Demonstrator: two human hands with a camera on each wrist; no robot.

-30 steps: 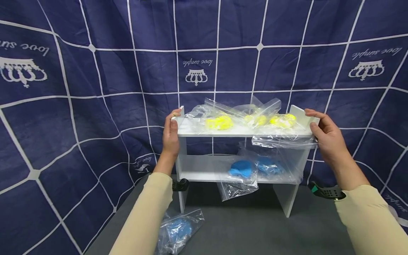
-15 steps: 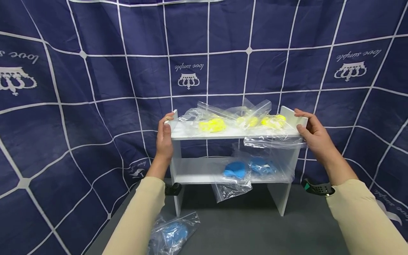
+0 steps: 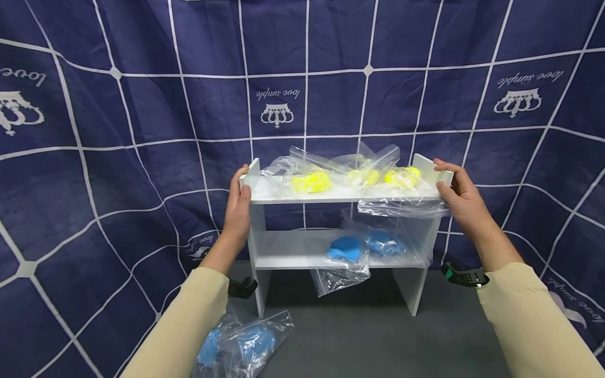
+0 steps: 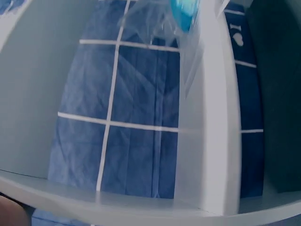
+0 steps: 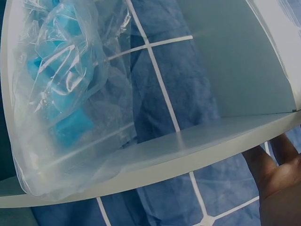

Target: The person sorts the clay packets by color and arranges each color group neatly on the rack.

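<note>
A small white two-tier shelf (image 3: 331, 199) stands upright between the hands. My left hand (image 3: 238, 210) holds the upper end of its left side panel, thumb toward the front. On the right, my right hand (image 3: 465, 199) grips the top of the other side panel between thumb and fingers. Clear zip bags with yellow contents (image 3: 312, 182) lie on the top board, one bag end hanging over the front edge. Bags with blue contents (image 3: 345, 249) sit on the lower board. In the right wrist view the right hand (image 5: 282, 181) is partly cut off by the frame.
More clear bags with blue contents (image 3: 257, 341) lie on the dark grey tabletop (image 3: 354, 341) by the left forearm. A navy cloth with white grid lines (image 3: 331, 105) hangs behind and at both sides.
The head view has shifted, so shelf and hands appear farther left. Both hands keep hold of the shelf. The left forearm has swung outward, showing more of the blue bags on the table.
</note>
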